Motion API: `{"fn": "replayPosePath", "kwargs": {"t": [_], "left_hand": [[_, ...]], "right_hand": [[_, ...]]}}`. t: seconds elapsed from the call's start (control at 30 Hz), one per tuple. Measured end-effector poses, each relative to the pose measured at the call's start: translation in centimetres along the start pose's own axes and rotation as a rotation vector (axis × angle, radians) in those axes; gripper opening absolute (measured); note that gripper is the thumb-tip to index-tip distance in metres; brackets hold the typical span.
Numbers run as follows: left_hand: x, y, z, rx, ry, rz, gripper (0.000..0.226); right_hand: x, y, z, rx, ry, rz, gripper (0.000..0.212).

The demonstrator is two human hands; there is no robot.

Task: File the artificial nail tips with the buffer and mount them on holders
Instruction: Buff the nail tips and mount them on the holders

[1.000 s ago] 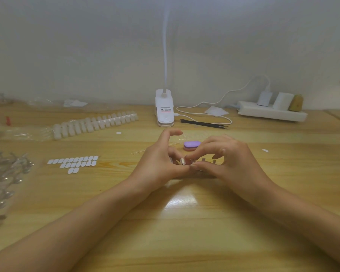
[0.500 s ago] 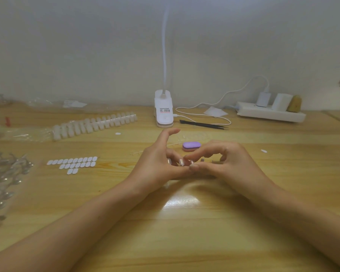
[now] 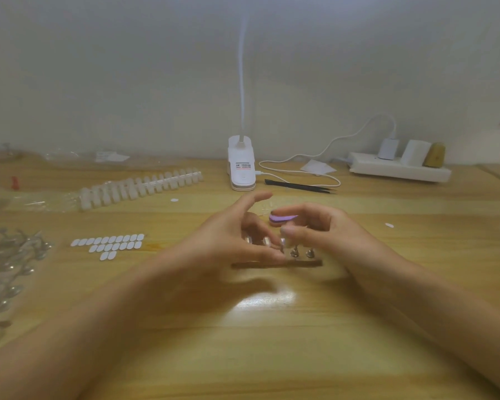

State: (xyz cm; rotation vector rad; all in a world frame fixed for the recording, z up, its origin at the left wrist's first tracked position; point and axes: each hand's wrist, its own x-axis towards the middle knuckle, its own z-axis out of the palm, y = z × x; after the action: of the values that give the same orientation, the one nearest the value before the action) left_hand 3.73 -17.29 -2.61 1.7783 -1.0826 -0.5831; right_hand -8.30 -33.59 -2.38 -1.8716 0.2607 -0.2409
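Note:
The frame is blurred by motion. A dark holder base strip [image 3: 306, 264] lies at the table's middle with small metal holders [image 3: 302, 252] standing on it. My left hand [image 3: 228, 246] has its forefinger raised, and its thumb and curled fingers pinch one holder [image 3: 282, 250] at the strip. My right hand [image 3: 326, 235] curls thumb and forefinger over that holder's top, on a pale nail tip [image 3: 283, 241]. The purple buffer [image 3: 280, 218] lies on the table just behind my fingers, and neither hand holds it.
A strip of nail tips [image 3: 139, 187] lies at the back left, with white adhesive tabs [image 3: 110, 244] nearer. A bag of spare metal holders [image 3: 9, 264] sits at the left edge. A clip lamp [image 3: 241, 166], black tweezers [image 3: 300, 186] and a power strip [image 3: 399, 168] stand behind.
My hands have drawn slightly apart and lifted, so the base strip and two holders now show between them. The right forefinger has moved over the buffer.

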Motion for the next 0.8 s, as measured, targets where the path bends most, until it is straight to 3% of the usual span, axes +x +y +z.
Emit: {"fn": "replayPosePath", "kwargs": {"t": [0.1, 0.17, 0.2, 0.27, 0.47, 0.67, 0.8], "left_hand": [[0.5, 0.2, -3.1, 0.037, 0.031, -0.041, 0.044], [1.1, -0.3, -4.0, 0.196, 0.238, -0.034, 0.009], [1.4, -0.9, -4.1, 0.323, 0.322, -0.028, 0.003], [1.9, -1.9, -3.6, 0.508, 0.364, -0.019, 0.007], [2.6, -2.5, -2.8, 0.546, 0.353, -0.025, 0.018], [3.1, -2.4, -3.0, 0.412, 0.299, -0.117, 0.021], [3.2, -2.5, -2.7, 0.315, 0.319, -0.088, 0.027]], "right_hand": [[0.9, -0.6, -2.2, 0.022, 0.111, -0.05, 0.02], [1.9, -0.7, -4.0, -0.287, 0.135, -0.178, 0.014], [2.5, -0.6, -4.4, -0.485, 0.112, -0.227, 0.017], [3.8, -0.2, -4.6, -0.735, 0.037, -0.26, 0.03], [5.6, 0.5, -2.6, -0.825, -0.143, -0.381, 0.038], [5.2, 1.9, -1.6, -0.888, -0.102, -0.503, 0.033], [5.0, 2.0, -1.4, -0.876, -0.07, -0.517, 0.031]]}}
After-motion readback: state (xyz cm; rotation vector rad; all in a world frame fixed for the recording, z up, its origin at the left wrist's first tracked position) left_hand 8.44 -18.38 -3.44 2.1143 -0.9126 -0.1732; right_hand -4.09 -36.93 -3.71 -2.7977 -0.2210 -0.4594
